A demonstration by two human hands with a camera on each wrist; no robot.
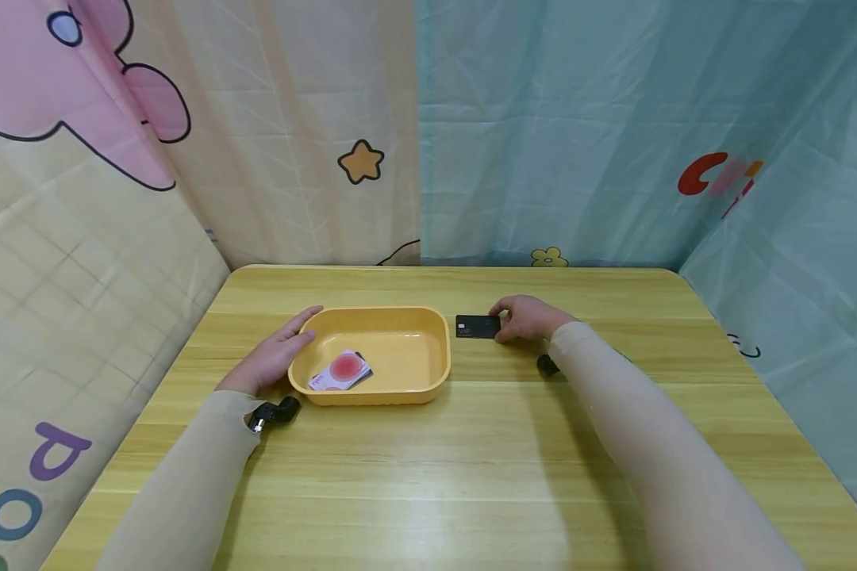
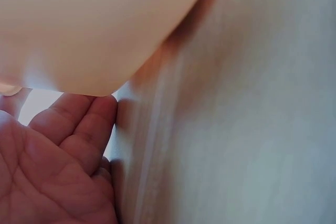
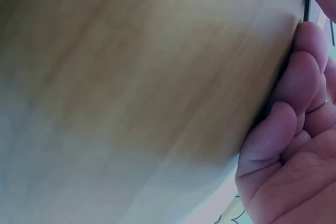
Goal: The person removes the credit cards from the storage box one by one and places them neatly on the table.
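Observation:
A yellow plastic tray (image 1: 371, 396) stands on the table, holding a few overlapping cards (image 1: 343, 371); the top one is white with a pink-red circle. My left hand (image 1: 274, 353) rests against the tray's left end, thumb at the rim and fingers extended along the outer wall. In the left wrist view, the fingertips (image 2: 100, 114) touch the lower outside of the tray (image 2: 79, 40). To the right of the tray, my right hand (image 1: 528, 319) pinches the right end of a black VIP card (image 1: 477, 327) at the tabletop. In the right wrist view the card is mostly hidden.
The light wood table (image 1: 428, 468) has rounded far corners. Printed curtains (image 1: 543, 135) hang behind it and at both sides. Black wrist devices (image 1: 278, 411) sit under both wrists, close to the tabletop.

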